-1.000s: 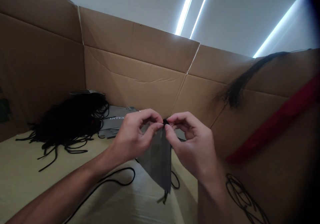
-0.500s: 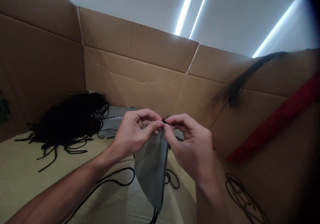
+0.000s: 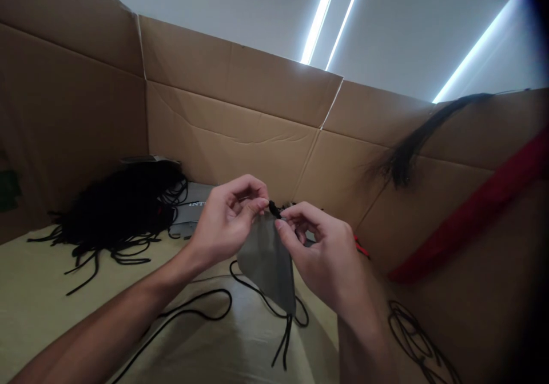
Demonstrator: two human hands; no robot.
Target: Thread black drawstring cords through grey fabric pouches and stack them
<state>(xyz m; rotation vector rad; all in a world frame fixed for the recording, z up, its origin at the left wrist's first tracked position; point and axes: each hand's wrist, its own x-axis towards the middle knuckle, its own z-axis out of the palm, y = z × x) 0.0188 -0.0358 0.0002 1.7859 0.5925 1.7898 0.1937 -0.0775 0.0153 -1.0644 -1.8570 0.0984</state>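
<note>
A small grey fabric pouch (image 3: 268,261) hangs between both hands above the pale work surface (image 3: 38,310). My left hand (image 3: 223,227) is closed, pinching the pouch's top edge. My right hand (image 3: 323,255) is closed too, pinching a black drawstring cord (image 3: 273,208) whose end sticks up at the pouch's mouth. Black cord ends dangle below the pouch (image 3: 283,344), and a loose loop of cord (image 3: 201,310) trails over the surface beneath my left forearm.
A heap of black cords (image 3: 115,212) lies at the back left, beside a stack of flat grey pouches (image 3: 195,210). Cardboard walls (image 3: 240,121) enclose the space. A red strap (image 3: 472,212) and a dark tuft (image 3: 403,158) hang on the right wall; more cord (image 3: 412,332) lies lower right.
Both hands dropped slightly and the right moved a little right. The pouch swung and bunched up shorter, and the black cord end now sticks out above its mouth.
</note>
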